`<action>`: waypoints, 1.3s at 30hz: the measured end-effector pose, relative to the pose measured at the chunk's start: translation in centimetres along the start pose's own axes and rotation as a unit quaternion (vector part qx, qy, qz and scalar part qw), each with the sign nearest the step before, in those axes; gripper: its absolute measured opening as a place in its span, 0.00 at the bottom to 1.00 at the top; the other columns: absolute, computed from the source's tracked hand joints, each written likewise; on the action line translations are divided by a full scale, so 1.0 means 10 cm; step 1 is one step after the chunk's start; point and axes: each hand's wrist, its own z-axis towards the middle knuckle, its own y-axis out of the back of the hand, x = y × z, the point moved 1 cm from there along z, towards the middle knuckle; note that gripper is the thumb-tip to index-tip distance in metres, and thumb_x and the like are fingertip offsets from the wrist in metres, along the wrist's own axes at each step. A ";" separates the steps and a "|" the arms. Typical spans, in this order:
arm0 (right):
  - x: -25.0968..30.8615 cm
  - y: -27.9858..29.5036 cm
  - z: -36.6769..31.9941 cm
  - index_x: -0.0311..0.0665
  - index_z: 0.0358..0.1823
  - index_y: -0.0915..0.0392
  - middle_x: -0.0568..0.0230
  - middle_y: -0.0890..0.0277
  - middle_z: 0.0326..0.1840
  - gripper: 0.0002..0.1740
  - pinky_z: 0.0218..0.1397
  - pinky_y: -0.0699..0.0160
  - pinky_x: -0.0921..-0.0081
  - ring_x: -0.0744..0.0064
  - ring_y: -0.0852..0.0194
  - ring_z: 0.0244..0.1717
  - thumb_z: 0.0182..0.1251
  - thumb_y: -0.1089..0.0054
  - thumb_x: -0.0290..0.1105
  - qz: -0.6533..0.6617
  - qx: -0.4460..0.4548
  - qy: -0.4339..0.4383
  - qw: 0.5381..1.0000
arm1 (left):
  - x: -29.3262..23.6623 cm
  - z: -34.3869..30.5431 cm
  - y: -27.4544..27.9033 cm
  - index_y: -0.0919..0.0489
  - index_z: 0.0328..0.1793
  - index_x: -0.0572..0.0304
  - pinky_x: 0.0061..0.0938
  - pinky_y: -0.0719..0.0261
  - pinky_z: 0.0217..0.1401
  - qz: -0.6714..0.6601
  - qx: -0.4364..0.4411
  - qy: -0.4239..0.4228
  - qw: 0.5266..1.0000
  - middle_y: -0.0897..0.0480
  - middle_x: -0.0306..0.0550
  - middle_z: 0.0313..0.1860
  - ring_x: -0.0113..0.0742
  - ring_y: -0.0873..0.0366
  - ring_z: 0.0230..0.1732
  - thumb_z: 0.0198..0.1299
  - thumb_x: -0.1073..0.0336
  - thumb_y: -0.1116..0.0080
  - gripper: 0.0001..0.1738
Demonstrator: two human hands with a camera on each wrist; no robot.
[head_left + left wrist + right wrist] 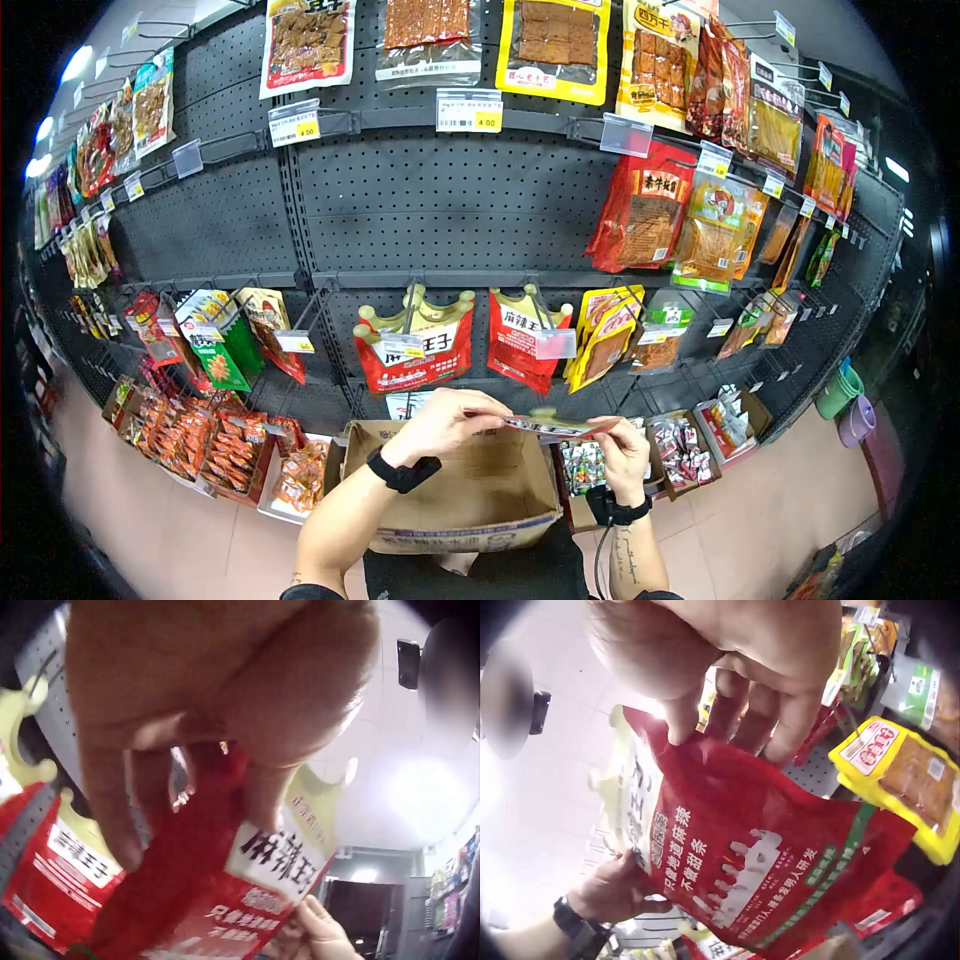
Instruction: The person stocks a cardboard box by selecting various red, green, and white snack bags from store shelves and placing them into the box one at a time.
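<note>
Both hands hold one red snack bag with a pale green crown-shaped top, seen nearly edge-on in the head view as a thin bag (pixel 560 427). The left hand (pixel 452 422) pinches its left edge, and the right hand (pixel 625 455) pinches its right edge. In the left wrist view the left hand (pixel 217 682) has thumb and fingers on the red bag (pixel 217 900). The right wrist view shows the right hand (pixel 735 667) gripping the bag (pixel 742 840) by an edge, its printed front visible. Two similar red bags (pixel 425 350) hang on hooks beyond the hands.
An open cardboard box (pixel 470 535) is below the hands. Black pegboard shelving (pixel 430 200) with hooks, price tags and hanging snack packs stands in front. Boxes of small packets (pixel 235 450) line the bottom left. Green and purple buckets (pixel 857 421) are on the floor at right.
</note>
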 end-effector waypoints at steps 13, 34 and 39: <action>-0.94 -0.64 0.14 0.32 0.45 0.18 0.63 0.14 0.35 0.09 0.39 0.18 0.78 0.78 0.17 0.33 0.66 0.36 0.26 -0.109 0.156 -0.181 0.965 | 0.99 -0.52 0.28 0.15 0.51 0.63 0.30 0.18 0.44 0.205 -0.033 0.195 0.959 0.12 0.53 0.41 0.36 0.14 0.40 0.61 0.59 0.34 0.17; -2.77 -0.42 1.11 0.29 0.60 0.26 0.62 0.20 0.55 0.16 0.60 0.26 0.72 0.72 0.23 0.54 0.73 0.44 0.25 -0.108 0.071 -0.115 0.985 | 1.74 -0.75 -0.29 0.20 0.42 0.57 0.45 0.23 0.53 0.336 -0.147 0.138 0.920 0.20 0.49 0.42 0.52 0.22 0.49 0.62 0.60 0.42 0.10; -1.88 -0.70 0.86 0.30 0.55 0.23 0.63 0.19 0.54 0.13 0.55 0.24 0.74 0.74 0.22 0.50 0.74 0.43 0.27 0.071 0.045 -0.124 0.989 | 1.66 -0.72 -0.26 0.21 0.52 0.58 0.44 0.24 0.55 0.285 -0.171 0.162 0.929 0.19 0.51 0.48 0.54 0.23 0.53 0.65 0.56 0.43 0.16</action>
